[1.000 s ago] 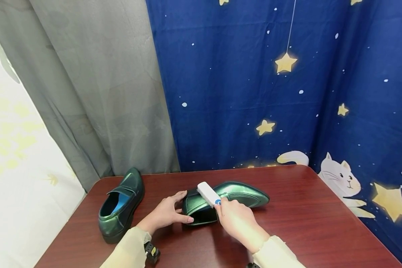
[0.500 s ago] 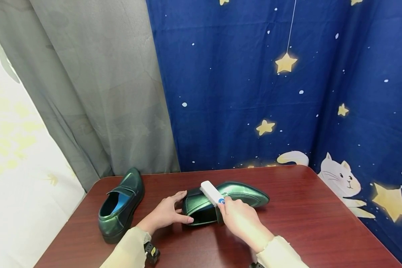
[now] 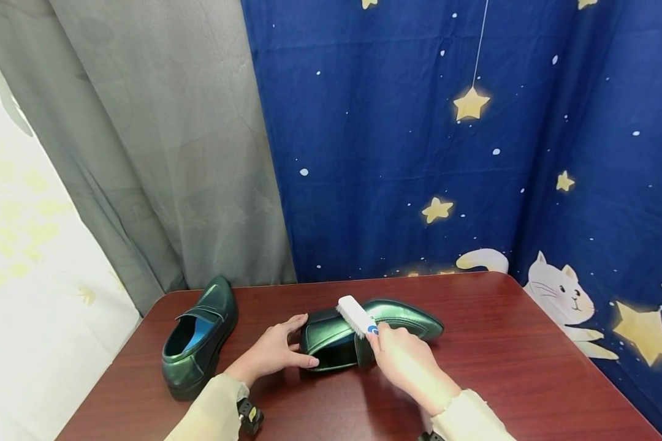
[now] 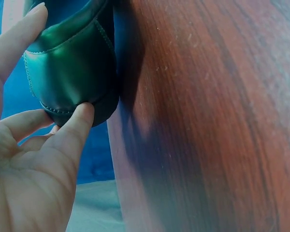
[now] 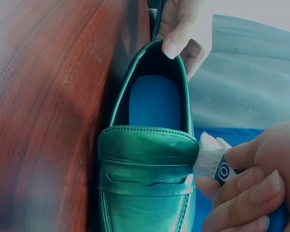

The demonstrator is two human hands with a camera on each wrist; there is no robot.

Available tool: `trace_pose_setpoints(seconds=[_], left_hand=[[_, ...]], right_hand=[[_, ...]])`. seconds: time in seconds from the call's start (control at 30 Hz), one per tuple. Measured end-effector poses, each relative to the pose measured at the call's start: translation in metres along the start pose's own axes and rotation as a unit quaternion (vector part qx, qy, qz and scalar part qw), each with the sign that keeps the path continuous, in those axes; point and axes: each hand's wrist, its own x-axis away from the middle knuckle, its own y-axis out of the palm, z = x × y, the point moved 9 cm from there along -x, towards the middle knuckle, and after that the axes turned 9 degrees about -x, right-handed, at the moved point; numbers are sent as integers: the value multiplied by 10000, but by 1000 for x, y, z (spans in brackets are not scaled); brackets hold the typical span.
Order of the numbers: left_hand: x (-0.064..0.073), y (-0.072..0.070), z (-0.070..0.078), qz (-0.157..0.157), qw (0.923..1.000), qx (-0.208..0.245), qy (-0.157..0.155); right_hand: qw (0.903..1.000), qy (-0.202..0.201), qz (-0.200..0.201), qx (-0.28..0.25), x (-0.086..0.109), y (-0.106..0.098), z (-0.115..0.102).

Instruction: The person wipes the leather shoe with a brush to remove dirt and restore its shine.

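The right hand [image 3: 409, 366], gripping a white-and-blue plastic brush [image 3: 356, 315], has moved farther from the left hand [image 3: 274, 348], which holds the heel of a shiny green leather loafer [image 3: 395, 313]; brushing seems advancing.

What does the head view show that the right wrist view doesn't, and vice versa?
Only the head view shows the cat and yellow stars printed on the blue curtain, and the whole second shoe. Only the right wrist view shows the cut-out in the strap across the held shoe. Both show the brush gripped in the right hand, the left hand at the held shoe's heel, and the table.
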Motion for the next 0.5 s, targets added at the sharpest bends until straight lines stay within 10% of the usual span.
trace_pose_setpoints(seconds=[0.5], left_hand=[[0, 0, 1, -93, 9999, 40, -82]], right_hand=[[9992, 391, -60, 17, 1, -12, 32]])
